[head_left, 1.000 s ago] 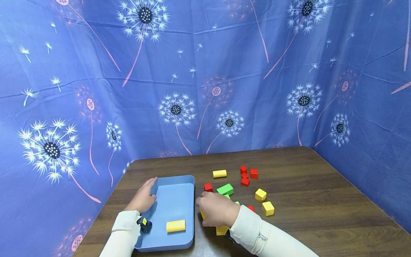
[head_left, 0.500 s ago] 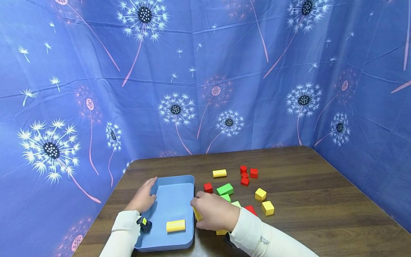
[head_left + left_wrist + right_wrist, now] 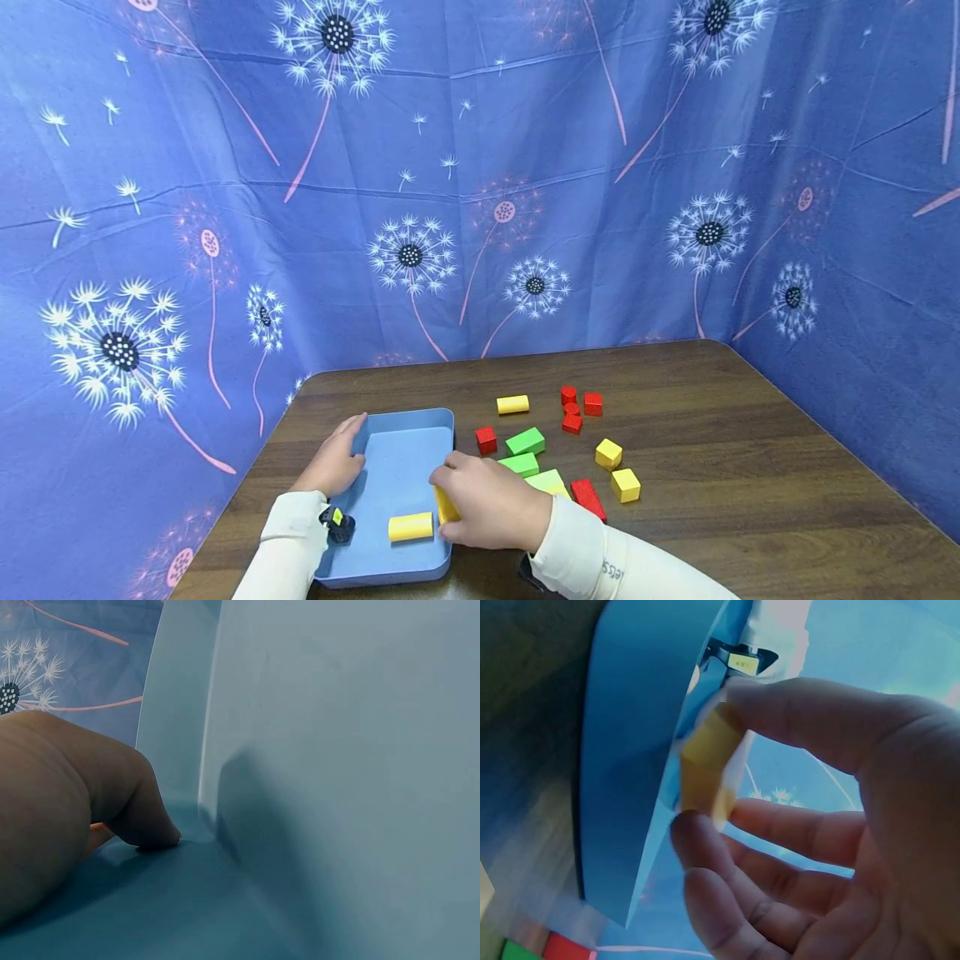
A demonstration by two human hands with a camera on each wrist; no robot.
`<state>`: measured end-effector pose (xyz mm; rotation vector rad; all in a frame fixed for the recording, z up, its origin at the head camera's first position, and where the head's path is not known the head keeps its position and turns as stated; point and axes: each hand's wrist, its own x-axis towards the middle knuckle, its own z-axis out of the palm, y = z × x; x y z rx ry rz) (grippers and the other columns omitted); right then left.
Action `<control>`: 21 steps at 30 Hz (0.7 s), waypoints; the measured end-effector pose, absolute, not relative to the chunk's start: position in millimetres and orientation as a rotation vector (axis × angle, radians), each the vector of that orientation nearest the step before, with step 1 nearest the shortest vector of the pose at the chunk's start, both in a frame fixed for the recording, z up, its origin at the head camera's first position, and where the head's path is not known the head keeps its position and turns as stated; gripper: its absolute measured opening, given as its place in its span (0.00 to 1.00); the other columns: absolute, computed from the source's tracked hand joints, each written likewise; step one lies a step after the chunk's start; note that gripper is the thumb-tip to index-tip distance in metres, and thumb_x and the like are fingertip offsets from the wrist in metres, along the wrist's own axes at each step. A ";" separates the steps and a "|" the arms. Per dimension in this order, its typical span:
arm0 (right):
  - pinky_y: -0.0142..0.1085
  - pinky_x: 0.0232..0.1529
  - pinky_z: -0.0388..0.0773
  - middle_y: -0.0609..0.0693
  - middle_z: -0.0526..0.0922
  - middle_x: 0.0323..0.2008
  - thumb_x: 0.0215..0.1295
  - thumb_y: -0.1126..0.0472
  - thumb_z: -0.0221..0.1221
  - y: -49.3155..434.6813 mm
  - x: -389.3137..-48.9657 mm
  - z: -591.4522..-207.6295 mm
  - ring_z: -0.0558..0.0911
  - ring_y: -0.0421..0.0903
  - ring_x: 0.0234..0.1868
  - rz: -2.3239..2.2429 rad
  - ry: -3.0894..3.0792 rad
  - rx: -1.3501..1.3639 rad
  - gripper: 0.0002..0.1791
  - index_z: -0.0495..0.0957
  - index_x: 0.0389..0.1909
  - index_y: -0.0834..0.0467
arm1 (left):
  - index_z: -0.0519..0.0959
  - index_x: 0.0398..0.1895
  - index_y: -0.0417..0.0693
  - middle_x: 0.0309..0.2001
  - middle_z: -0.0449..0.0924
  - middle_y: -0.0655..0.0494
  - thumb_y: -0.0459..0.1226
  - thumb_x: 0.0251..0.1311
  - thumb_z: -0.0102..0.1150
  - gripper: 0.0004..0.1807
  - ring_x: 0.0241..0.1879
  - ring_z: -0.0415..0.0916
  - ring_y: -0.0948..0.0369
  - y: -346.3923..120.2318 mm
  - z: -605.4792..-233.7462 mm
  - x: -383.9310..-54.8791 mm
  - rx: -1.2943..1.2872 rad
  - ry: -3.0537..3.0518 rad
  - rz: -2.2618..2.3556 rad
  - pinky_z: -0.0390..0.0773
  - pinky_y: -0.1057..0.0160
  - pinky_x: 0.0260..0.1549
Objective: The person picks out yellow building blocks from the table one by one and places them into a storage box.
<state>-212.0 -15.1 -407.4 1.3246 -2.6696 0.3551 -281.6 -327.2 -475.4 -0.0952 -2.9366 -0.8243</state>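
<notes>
The blue tray (image 3: 401, 462) lies on the left part of the table, with a yellow cylinder (image 3: 410, 527) on its floor. My left hand (image 3: 335, 461) grips the tray's left wall; in the left wrist view the thumb (image 3: 154, 817) presses on the inner face. Over the tray's right rim, my right hand (image 3: 491, 504) pinches a yellow block (image 3: 711, 754) between thumb and fingertips. From the head view, the block is partly hidden behind the fingers. Below the right hand, a pale green block (image 3: 546, 481) is partly covered.
Two green blocks (image 3: 525, 442) and a red cube (image 3: 486, 440) lie right of the tray. A long red block (image 3: 588, 500), two yellow cubes (image 3: 626, 486), several small red pieces (image 3: 572, 424) and another yellow cylinder (image 3: 513, 405) are spread farther out. A patterned blue cloth (image 3: 480, 208) hangs behind.
My right hand has moved left with the yellow block, from the table beside the tray to over its right rim, uncovering green and red blocks. My left hand stays on the tray.
</notes>
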 end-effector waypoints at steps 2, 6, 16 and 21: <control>0.23 0.26 0.70 0.40 0.78 0.37 0.55 0.44 0.75 -16.6 -211.0 -409.1 0.70 0.31 0.29 0.364 -2.637 1.337 0.26 0.84 0.51 0.52 | 0.54 0.81 0.36 0.80 0.54 0.35 0.26 0.65 0.52 0.40 0.78 0.54 0.35 -326.8 -475.0 -281.3 -0.091 -2.938 -0.825 0.59 0.34 0.75; 0.21 0.26 0.68 0.39 0.78 0.36 0.56 0.40 0.73 -19.4 -209.8 -413.5 0.70 0.30 0.28 0.382 -2.584 1.368 0.27 0.84 0.51 0.51 | 0.54 0.81 0.37 0.80 0.54 0.35 0.26 0.65 0.52 0.40 0.78 0.54 0.35 -325.9 -474.6 -280.7 -0.084 -2.943 -0.827 0.59 0.34 0.75; 0.21 0.25 0.69 0.37 0.80 0.38 0.60 0.34 0.68 -25.7 -210.0 -426.0 0.70 0.27 0.28 0.392 -2.574 1.416 0.28 0.84 0.53 0.47 | 0.54 0.81 0.36 0.80 0.54 0.35 0.26 0.65 0.53 0.40 0.78 0.54 0.35 -325.9 -474.2 -280.7 -0.091 -2.941 -0.825 0.58 0.34 0.75; 0.22 0.23 0.68 0.36 0.79 0.36 0.59 0.32 0.68 -27.3 -210.7 -431.2 0.69 0.28 0.26 0.367 -2.598 1.421 0.28 0.84 0.53 0.46 | 0.54 0.82 0.37 0.80 0.54 0.36 0.26 0.65 0.52 0.40 0.78 0.54 0.35 -327.5 -475.9 -281.5 -0.090 -2.942 -0.830 0.59 0.34 0.75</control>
